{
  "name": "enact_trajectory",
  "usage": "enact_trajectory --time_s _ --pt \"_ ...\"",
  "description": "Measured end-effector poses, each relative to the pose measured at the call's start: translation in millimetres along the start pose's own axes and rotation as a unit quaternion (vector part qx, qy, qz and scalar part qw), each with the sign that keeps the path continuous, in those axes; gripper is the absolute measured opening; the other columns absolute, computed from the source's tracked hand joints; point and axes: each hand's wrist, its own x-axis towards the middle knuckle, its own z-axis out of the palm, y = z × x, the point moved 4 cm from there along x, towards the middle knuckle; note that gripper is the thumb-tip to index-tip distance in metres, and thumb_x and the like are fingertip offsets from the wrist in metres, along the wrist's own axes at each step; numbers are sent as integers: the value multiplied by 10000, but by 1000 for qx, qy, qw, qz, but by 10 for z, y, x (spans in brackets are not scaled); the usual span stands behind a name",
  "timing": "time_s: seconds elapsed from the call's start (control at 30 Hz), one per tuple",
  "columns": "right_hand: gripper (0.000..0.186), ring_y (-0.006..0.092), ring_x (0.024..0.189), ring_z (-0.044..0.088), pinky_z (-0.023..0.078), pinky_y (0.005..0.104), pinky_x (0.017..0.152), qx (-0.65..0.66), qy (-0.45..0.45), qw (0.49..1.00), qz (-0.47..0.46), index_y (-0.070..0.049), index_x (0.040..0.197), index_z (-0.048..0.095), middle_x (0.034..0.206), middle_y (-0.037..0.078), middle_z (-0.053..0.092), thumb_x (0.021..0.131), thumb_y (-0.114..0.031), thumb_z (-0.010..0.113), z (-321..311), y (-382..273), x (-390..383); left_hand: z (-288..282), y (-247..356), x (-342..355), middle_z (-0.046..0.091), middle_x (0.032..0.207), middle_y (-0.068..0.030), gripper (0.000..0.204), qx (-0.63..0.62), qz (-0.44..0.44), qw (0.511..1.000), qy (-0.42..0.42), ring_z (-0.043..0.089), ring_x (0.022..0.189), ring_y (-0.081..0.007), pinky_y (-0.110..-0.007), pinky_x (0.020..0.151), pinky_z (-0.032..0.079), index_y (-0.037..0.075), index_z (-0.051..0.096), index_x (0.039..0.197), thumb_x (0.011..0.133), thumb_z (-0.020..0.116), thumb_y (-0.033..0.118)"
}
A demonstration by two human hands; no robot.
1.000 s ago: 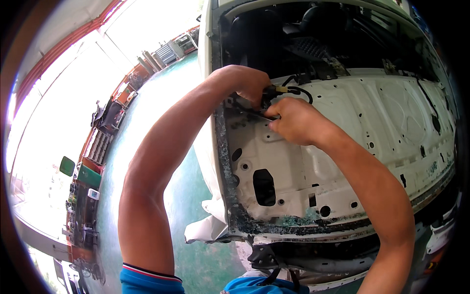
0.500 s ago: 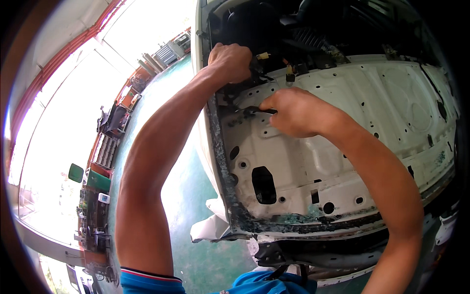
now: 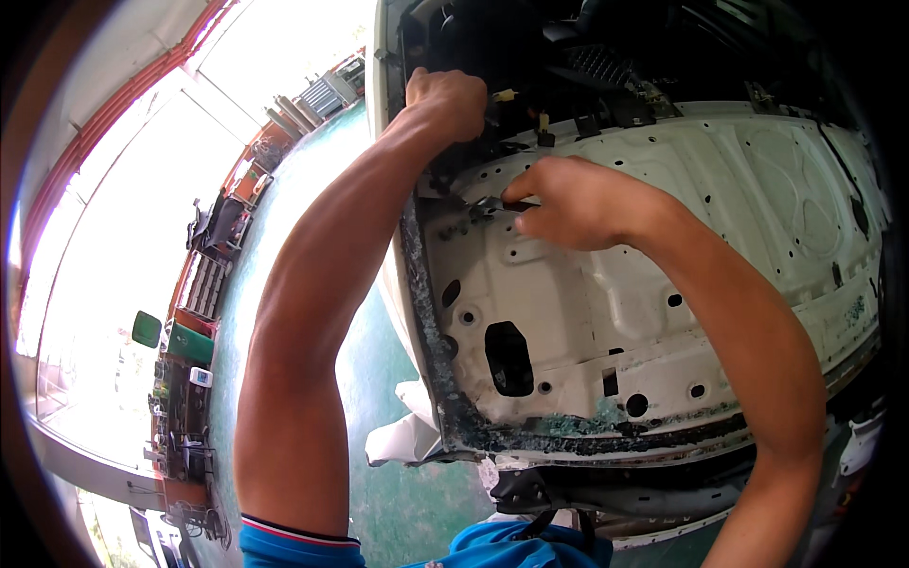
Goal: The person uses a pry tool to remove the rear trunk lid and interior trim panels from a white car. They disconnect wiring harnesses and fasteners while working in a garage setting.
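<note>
Bare panel: the white metal panel (image 3: 559,322) is being seen pretty much stripped, with just holes, scuffs and some greenish crumbs (image 3: 582,421) being left near its close edge.
Loose wiring: a yellow connector (image 3: 504,96) is being left just right of the left hand (image 3: 448,102), and a second yellow connector (image 3: 544,123) is being seen at the panel's far edge; no clue whether either is being fed by a live plug.
Cabin: what looks like a dark seat (image 3: 488,43) is being left in place, so the car is looking only partly stripped, imo.
Left hand: being held up at the far left corner, arm stretched out, knuckles up, fingers seemingly curled; whether anything is being gripped can't be told.
Right hand: being brought in from the right with the elbow bent out, fingers closed around the dark handle of a tool (image 3: 490,204).
Tool: being pointed left, over the panel's far left corner.
</note>
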Motion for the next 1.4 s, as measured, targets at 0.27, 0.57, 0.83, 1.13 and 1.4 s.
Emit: enact_trajectory --time_s 0.27,0.57,0.83,1.13,1.4 --pt "439 341 1185 621 482 391 1019 -12 -15 999 -25 -5 1322 618 1280 204 649 932 -208 619 -31 49 88 24 -17 28 751 1055 -117 275 -11 -9 1000 -19 699 1064 -282 -424 971 421 133 778 1046 795 667 124" --pt "405 327 1071 670 514 386 936 18 -33 999 -27 21 1291 622 1189 227 679 937 -175 613 -65 -18 203 -41 39 24 749 1034 -136 266 -7 22 1000 6 701 1051 -303 -425 973 430 120 780 1010 761 685 107" --pt "310 368 1052 662 502 416 931 11 61 998 -10 16 1187 665 1081 233 692 946 -163 586 277 -44 166 -36 151 -34 750 981 -150 254 -25 66 997 31 711 1000 -327 -432 970 438 97 779 965 734 674 95" --pt "284 334 1047 665 496 401 929 129 68 989 -14 5 1148 684 1088 204 705 932 -160 604 334 50 144 -100 226 -152 751 965 -145 244 -34 68 996 46 708 993 -322 -423 945 433 94 784 941 724 673 89" --pt "206 271 893 722 558 387 755 -277 115 954 -17 -32 1026 702 953 154 729 887 -144 600 279 -300 27 -32 124 -242 748 943 -143 188 -45 60 994 74 711 958 -314 -422 912 426 101 783 905 755 669 114"
